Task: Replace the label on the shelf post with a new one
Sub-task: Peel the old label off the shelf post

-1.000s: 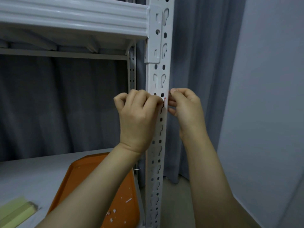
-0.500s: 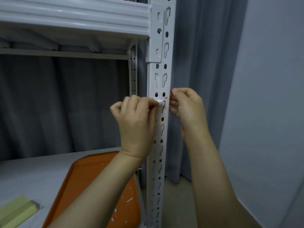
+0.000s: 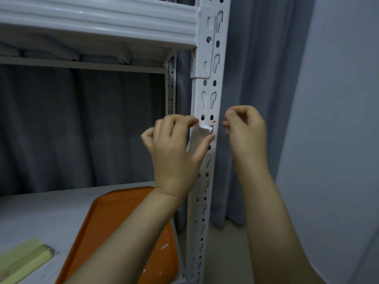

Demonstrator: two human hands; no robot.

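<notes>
1. Left hand (image 3: 174, 152) pinches the white label (image 3: 202, 130) betw. thumb and forefinger; the label is crumpled, its right end touching the front of the shelf post (image 3: 211, 95).
2. Right hand (image 3: 246, 130) is just right of the post, fingers curled, apart from the label; if it holds smth., I cannot tell.
3. Orange tray (image 3: 114, 218) with white scraps lies lower, left of the post.

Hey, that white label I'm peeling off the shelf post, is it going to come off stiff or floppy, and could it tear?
Probably floppy: the label curls and creases where the left hand pinches it. It likely tears easily; white scraps lie on the orange tray. It looks very light, and may cling to the shelf post.
</notes>
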